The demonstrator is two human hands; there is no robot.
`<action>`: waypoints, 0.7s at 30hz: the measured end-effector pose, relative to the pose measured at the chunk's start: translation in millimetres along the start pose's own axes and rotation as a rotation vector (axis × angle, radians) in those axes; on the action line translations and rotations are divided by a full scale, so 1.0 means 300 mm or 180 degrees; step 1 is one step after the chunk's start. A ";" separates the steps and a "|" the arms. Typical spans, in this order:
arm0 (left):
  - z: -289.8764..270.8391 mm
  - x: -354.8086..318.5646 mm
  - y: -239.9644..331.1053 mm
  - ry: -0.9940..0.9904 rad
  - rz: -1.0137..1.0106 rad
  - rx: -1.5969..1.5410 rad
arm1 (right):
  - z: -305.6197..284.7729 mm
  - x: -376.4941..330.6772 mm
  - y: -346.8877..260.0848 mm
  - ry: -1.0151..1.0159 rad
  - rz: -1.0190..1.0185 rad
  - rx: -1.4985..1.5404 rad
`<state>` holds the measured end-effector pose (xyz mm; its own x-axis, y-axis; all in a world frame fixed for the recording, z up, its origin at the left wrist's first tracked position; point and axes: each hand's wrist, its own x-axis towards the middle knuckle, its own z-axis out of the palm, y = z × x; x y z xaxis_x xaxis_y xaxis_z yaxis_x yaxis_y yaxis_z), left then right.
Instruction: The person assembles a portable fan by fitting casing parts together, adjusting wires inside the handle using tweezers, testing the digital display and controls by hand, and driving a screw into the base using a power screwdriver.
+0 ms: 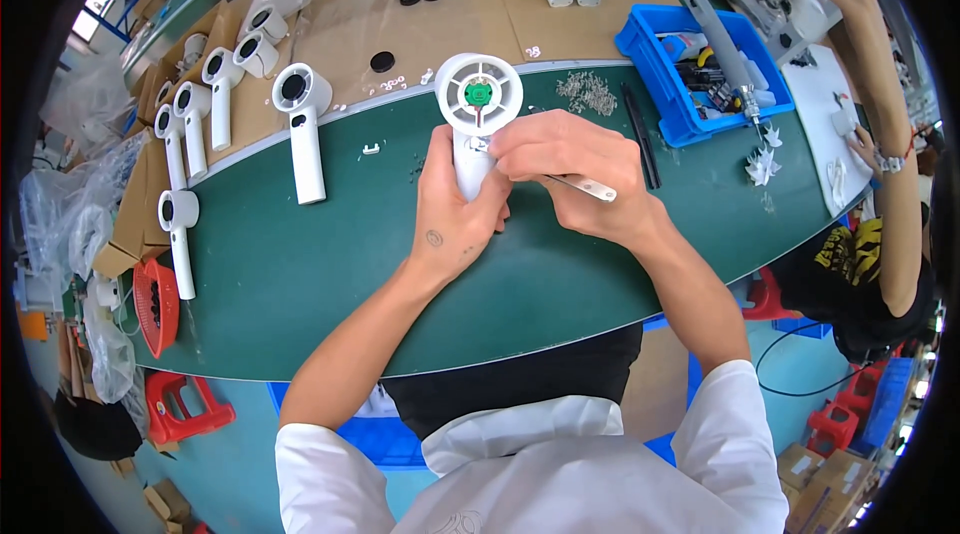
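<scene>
My left hand (447,214) is wrapped round the handle of a white handheld fan (471,172), its round head pointing away from me. Inside the head's spoked ring sits a small green circuit board (480,95), with thin wires running down toward the handle. My right hand (585,169) pinches a pair of metal tweezers (590,188), whose end sticks out below the fingers. The fingertips are at the neck of the fan, where the tweezers' tips are hidden. A small white part (372,149) lies on the green table (370,254) to the left.
Another white fan (308,159) lies left, with several more beyond it. Black round caps (382,62) lie on cardboard at the back. Screws (587,92), a black pen-like tool (640,134) and a blue bin (690,129) are right. A co-worker's arm (880,84) reaches in far right.
</scene>
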<state>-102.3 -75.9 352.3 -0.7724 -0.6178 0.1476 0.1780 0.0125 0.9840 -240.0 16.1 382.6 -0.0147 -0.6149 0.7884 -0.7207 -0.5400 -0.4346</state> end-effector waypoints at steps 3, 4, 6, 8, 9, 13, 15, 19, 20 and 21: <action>0.000 -0.001 0.003 -0.0029 0.0004 0.0060 | -0.007 0.000 0.006 -0.0048 -0.0015 0.0044; 0.000 -0.002 0.004 -0.0026 -0.0024 0.0047 | -0.009 0.001 0.008 -0.0084 -0.0029 0.0031; 0.001 -0.002 0.004 -0.0025 -0.0057 0.0031 | -0.015 0.002 0.011 -0.0120 -0.0039 0.0018; 0.001 -0.001 0.005 -0.0071 -0.0055 0.0078 | -0.023 0.006 0.013 -0.0187 -0.0088 0.0016; 0.001 0.000 0.005 -0.0074 -0.0059 0.0076 | -0.026 0.008 0.013 -0.0187 -0.0083 0.0015; 0.000 0.003 0.008 -0.0113 -0.0092 0.0106 | -0.033 0.013 0.013 -0.0276 -0.0161 -0.0024; -0.002 0.002 0.007 -0.0126 -0.0086 0.0169 | -0.032 0.013 0.013 -0.0303 -0.0180 -0.0035; -0.005 0.005 0.006 -0.0076 -0.0088 0.0020 | -0.011 0.006 0.018 -0.0165 -0.0172 -0.0034; -0.004 0.007 0.008 -0.0052 -0.0085 -0.0036 | -0.006 0.003 0.016 -0.0052 -0.0128 -0.0043; -0.004 0.006 0.008 -0.0041 -0.0080 -0.0022 | 0.000 0.003 0.009 -0.0046 -0.0139 -0.0029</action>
<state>-102.5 -77.8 354.7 -0.7844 -0.6077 0.1241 0.1625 -0.0082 0.9867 -241.9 14.0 382.1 0.0270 -0.5991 0.8002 -0.7267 -0.5614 -0.3958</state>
